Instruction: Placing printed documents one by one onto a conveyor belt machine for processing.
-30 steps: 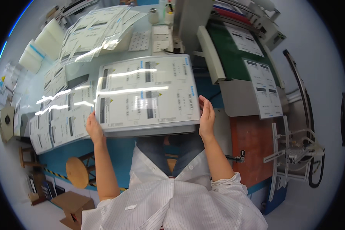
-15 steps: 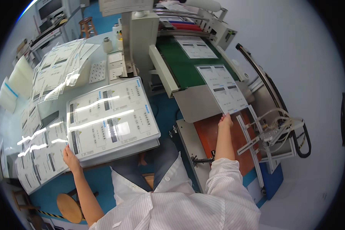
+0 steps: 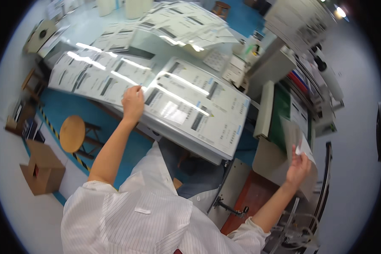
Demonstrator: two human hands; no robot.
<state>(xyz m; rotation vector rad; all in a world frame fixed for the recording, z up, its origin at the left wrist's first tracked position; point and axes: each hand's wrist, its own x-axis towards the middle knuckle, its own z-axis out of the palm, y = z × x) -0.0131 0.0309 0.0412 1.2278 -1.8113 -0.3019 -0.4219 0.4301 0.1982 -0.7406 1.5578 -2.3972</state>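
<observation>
My right hand [image 3: 298, 169] pinches the near end of a printed sheet [image 3: 293, 133], which is lifted and curled beside the machine's green conveyor belt [image 3: 280, 108]. The sheet is blurred. My left hand [image 3: 133, 103] is closed, its fingers bunched at the left corner of a thick stack of printed sheets [image 3: 186, 131] on the table. Whatever lies between those fingertips is hidden. Touching that corner, more printed sheets [image 3: 86, 91] are spread to the left, bright with reflected light.
Loose printed sheets [image 3: 186, 21] are heaped at the back of the table. Bottles [image 3: 239, 46] stand beside the machine's grey post [image 3: 269, 61]. A wooden stool [image 3: 73, 133] and an open cardboard box [image 3: 44, 167] are at the left. Below the belt is a brown-red plate [image 3: 256, 192].
The view has swung left. My right hand has raised the near end of the sheet, which lay flat on the belt and metal plate before. My left hand stays by the stack's corner.
</observation>
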